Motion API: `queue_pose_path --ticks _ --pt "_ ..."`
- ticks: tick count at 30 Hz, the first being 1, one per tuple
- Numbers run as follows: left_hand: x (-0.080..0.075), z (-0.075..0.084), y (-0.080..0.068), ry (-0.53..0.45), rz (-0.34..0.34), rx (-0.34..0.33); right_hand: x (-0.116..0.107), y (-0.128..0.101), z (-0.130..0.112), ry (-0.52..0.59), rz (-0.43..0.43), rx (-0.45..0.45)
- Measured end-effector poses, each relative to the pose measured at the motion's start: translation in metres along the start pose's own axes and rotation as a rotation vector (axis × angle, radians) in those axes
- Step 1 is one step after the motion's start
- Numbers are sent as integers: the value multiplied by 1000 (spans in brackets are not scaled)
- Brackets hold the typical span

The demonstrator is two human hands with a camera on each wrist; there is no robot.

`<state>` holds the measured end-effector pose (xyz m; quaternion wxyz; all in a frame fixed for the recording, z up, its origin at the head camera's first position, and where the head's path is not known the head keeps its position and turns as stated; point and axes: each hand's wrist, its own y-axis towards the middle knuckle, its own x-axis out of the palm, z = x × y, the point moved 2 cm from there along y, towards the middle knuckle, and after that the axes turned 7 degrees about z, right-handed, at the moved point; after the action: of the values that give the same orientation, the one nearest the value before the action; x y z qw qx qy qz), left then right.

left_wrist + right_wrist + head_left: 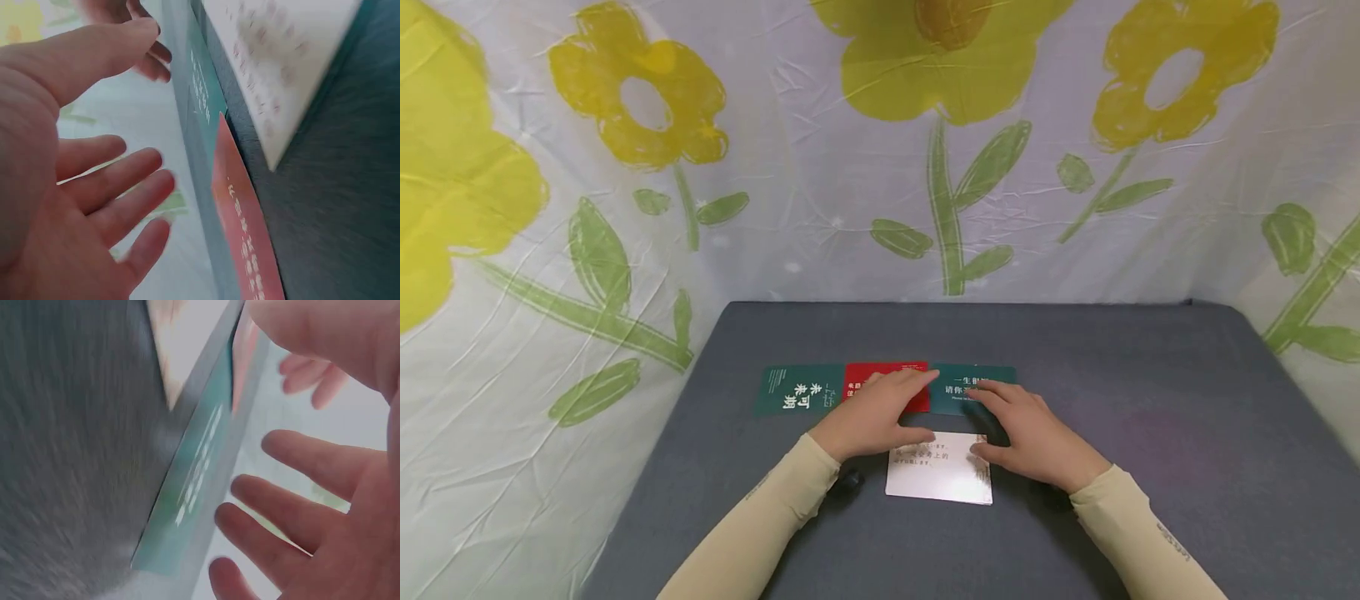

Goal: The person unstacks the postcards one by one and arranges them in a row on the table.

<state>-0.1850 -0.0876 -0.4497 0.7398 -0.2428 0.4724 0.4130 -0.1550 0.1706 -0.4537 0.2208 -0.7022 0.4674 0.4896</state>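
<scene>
- Fingers of my left hand are straight and loosely spread, hovering over the red card; they pinch nothing
- Right hand is likewise flat and spread, fingertips over the right green card
- White card lies on the grey table between my hands, just near of the row
- Left green card touches the red one's edge
- I judge I'm mid-arranging: next calls for lowering onto one card and sliding it without nudging its neighbours
- Flowered cloth hangs behind; nothing blocks
</scene>
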Motion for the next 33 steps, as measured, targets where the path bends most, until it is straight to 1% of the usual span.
queue_pose_path --ticks 3,5,8,11,17,26,30,33 --pt "-1 3 -20 49 -8 2 3 -12 -13 -7 -10 -19" --pt "0 5 -30 85 -14 14 6 -19 -19 -13 -12 -26" --pt "2 7 -40 123 -27 38 9 -25 -26 -4 -16 -35" --pt "1 9 -46 127 -45 52 13 -28 -30 14 -25 -32" --pt "1 11 -52 142 -73 67 20 -30 -32 40 -51 -38" --pt "6 12 -53 153 -118 55 25 -29 -32 25 -51 -69" --pt "8 11 -53 154 -120 59 25 -27 -32 21 -51 -63" --pt "8 9 -53 145 -122 44 26 -26 -33 19 -56 -56"
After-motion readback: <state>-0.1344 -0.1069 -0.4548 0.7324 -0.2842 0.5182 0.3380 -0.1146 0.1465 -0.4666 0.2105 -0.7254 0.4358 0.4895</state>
